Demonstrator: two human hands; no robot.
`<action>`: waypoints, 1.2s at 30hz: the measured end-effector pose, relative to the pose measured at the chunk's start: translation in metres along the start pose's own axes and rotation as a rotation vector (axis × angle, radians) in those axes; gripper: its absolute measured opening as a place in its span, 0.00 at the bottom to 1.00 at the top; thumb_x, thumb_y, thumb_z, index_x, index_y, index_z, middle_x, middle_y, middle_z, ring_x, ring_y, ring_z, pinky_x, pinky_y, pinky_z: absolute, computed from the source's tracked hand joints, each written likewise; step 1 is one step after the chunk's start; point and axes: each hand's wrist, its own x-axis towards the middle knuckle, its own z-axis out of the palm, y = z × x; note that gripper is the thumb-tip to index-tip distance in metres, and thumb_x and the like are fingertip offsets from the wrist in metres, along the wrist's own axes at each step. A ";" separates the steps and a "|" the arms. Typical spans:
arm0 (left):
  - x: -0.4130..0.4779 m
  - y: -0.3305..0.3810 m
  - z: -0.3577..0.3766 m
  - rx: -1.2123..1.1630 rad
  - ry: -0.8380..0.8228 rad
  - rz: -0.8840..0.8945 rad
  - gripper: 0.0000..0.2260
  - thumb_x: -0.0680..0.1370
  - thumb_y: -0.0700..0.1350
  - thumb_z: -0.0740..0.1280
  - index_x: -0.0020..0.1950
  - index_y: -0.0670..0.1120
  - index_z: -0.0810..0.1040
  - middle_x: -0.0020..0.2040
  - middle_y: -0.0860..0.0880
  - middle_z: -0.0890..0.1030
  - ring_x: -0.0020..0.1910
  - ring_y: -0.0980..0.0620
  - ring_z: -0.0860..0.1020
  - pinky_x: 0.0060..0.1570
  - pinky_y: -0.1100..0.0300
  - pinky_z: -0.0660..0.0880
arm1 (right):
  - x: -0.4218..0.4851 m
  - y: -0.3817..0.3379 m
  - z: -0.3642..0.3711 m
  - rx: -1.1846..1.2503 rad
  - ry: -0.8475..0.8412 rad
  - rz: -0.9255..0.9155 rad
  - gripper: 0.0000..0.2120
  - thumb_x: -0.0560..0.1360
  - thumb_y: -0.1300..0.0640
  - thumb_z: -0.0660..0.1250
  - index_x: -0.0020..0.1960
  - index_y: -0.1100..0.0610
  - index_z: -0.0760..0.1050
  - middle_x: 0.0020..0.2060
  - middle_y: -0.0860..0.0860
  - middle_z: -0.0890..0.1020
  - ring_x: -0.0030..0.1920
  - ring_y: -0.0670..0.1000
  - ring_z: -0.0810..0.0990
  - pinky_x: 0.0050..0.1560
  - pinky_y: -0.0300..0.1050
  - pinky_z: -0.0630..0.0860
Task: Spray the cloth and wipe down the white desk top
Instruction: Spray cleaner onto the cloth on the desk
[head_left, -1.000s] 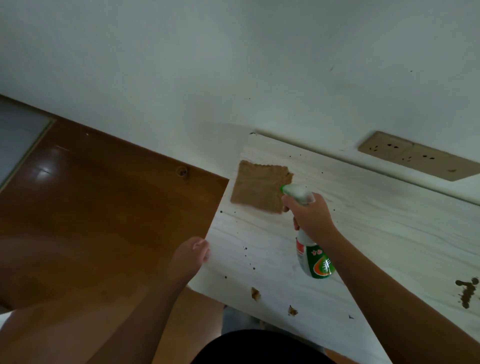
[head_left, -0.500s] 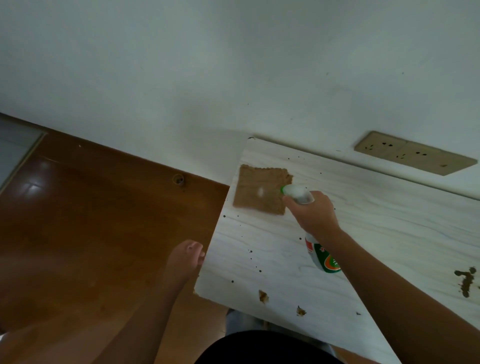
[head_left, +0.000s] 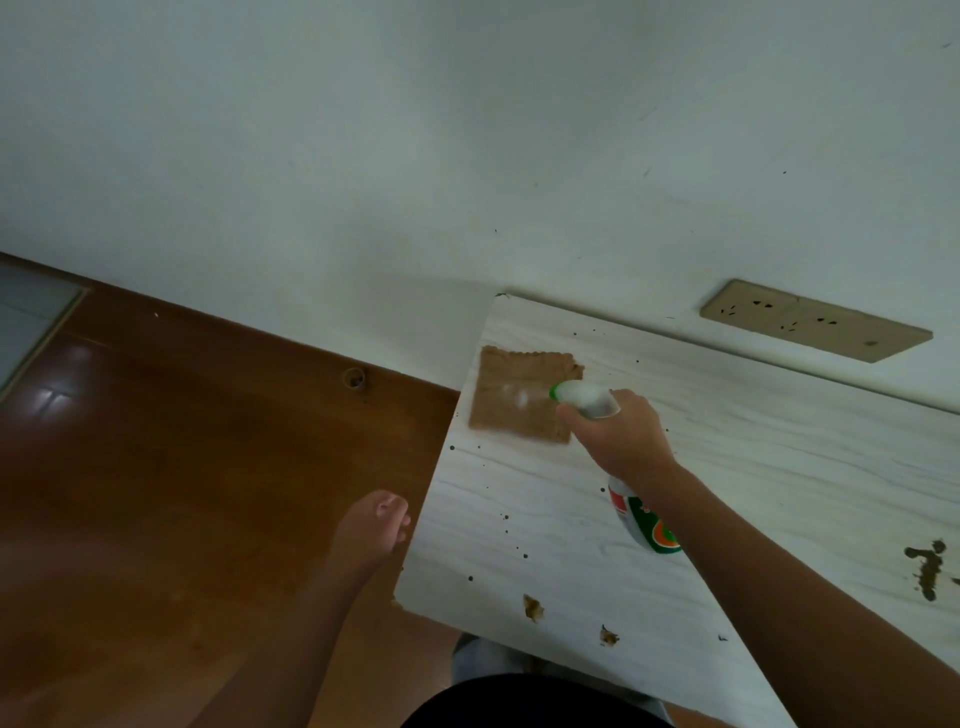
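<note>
A pale wall (head_left: 467, 156) backs the scene, with a beige socket plate (head_left: 815, 321) set into it above the white desk (head_left: 753, 467), and a brown wooden floor (head_left: 182, 467) lies to the left. The desk top is flecked with small dark spots and a few brown smears, the largest near its right edge. A brown cloth (head_left: 511, 395) lies flat at the far left corner of the desk, with a small whitish patch of spray on or just above its middle. The right hand (head_left: 621, 439) has its grip clamped around the neck of a spray bottle (head_left: 644, 522), whose white and green nozzle points at the cloth from just beside its right edge. The bottle's body, with a green and red label, hangs below the wrist above the desk. The left hand (head_left: 371, 525) hovers off the desk's left edge, over the floor, its fingers loosely curled together and holding nothing, well apart from the cloth.
</note>
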 end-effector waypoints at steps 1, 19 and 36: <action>0.000 -0.001 0.001 0.005 0.004 -0.008 0.09 0.86 0.45 0.61 0.51 0.45 0.79 0.50 0.45 0.84 0.49 0.46 0.83 0.52 0.52 0.79 | -0.001 0.000 0.001 -0.009 0.001 -0.008 0.19 0.68 0.36 0.68 0.34 0.53 0.75 0.21 0.47 0.71 0.19 0.41 0.69 0.22 0.38 0.70; 0.015 0.043 0.003 -0.100 -0.042 0.058 0.09 0.85 0.48 0.61 0.56 0.46 0.79 0.52 0.46 0.83 0.52 0.48 0.82 0.56 0.51 0.78 | -0.001 0.021 -0.015 -0.023 0.030 0.004 0.21 0.69 0.37 0.67 0.36 0.55 0.76 0.23 0.51 0.74 0.22 0.44 0.70 0.27 0.51 0.79; 0.018 0.021 -0.009 0.008 0.016 -0.028 0.07 0.86 0.46 0.62 0.51 0.48 0.77 0.51 0.46 0.83 0.48 0.48 0.83 0.45 0.58 0.75 | 0.013 -0.003 -0.005 0.132 -0.028 -0.046 0.25 0.67 0.34 0.65 0.37 0.58 0.77 0.24 0.54 0.75 0.22 0.44 0.71 0.26 0.46 0.75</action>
